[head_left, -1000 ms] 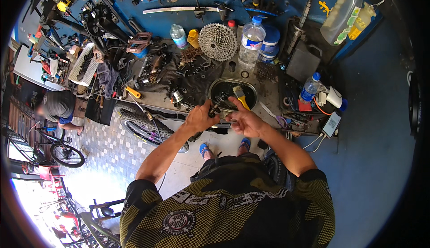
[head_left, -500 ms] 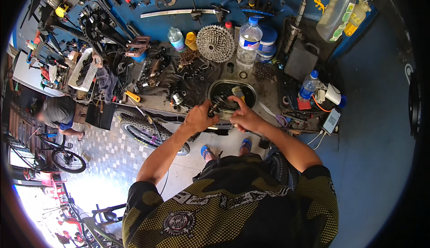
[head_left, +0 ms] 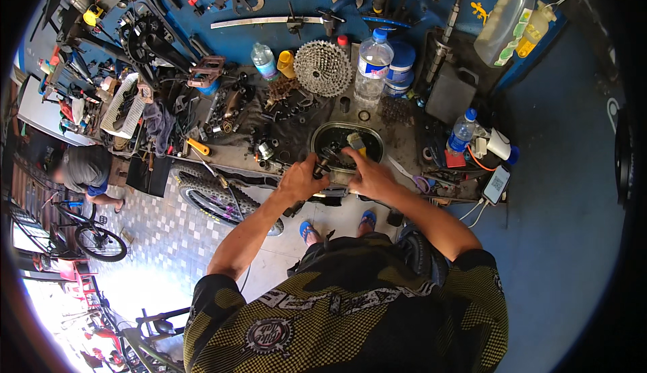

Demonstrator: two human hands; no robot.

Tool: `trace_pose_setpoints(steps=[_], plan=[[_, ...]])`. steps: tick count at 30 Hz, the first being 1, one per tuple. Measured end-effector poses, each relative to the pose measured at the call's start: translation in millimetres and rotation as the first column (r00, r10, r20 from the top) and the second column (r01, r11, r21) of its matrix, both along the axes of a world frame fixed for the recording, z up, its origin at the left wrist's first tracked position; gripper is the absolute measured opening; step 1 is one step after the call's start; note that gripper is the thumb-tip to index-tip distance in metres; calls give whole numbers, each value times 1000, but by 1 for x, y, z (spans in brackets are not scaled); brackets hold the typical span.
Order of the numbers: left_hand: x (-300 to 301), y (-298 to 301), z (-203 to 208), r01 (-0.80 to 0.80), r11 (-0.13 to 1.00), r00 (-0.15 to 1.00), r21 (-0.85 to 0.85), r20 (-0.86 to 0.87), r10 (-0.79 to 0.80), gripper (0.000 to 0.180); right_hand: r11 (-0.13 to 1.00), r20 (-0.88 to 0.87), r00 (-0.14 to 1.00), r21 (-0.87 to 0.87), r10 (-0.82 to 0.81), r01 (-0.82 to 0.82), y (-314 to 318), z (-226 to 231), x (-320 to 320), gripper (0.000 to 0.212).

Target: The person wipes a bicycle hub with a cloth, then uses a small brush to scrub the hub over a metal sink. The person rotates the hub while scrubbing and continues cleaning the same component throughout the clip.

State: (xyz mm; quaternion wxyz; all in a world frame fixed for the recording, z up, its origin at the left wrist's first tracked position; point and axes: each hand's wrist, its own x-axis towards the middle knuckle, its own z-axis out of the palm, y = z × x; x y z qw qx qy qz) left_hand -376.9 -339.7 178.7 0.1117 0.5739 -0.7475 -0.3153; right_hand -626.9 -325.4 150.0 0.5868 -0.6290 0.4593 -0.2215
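A small dark cylindrical metal part (head_left: 322,167) is pinched between the thumb and fingers of my left hand (head_left: 302,182), over the near rim of an oval metal tray (head_left: 379,140). My right hand (head_left: 372,178) is at the tray's near right rim. Its index finger is stretched toward the tray and stands apart from the thumb, with nothing visible between them; the other fingers are curled. A paint brush (head_left: 356,144) with pale bristles and a yellow part lies in the tray, just beyond that index finger. Dark liquid and dark pieces show in the tray.
Beyond the tray stand a large bicycle cassette (head_left: 323,68) and a clear water bottle (head_left: 373,70). A yellow-handled tool (head_left: 199,146) lies left, a phone (head_left: 497,184) right. Below the bench edge is a bicycle wheel (head_left: 214,196). Another person (head_left: 87,168) is far left.
My left hand has tilted the dark part, which shows more clearly now. My right index finger has drawn slightly back and left. The view has shifted a little.
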Motion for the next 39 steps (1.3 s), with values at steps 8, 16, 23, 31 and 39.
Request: trace_pose_setpoints(steps=[8, 16, 23, 31, 39], plan=[[7, -7, -1, 50, 998, 999, -42, 19, -49, 54, 989, 188, 979, 132, -83, 59, 3, -2, 5, 75], [12, -6, -4, 38, 999, 999, -28, -15, -38, 56, 963, 283, 953, 266, -111, 33, -7, -11, 4, 75], [2, -3, 6, 6, 999, 998, 45, -64, -3, 53, 664, -600, 732, -695, -324, -276, 4, 4, 0, 70], [1, 3, -21, -62, 998, 981, -30, -187, 55, 49, 745, 500, 724, 666, -475, 29, -2, 3, 5, 51], [13, 2, -38, -3, 793, 555, 609, -659, 508, 40, 745, -483, 752, -667, -449, 16, 4, 0, -14, 63]])
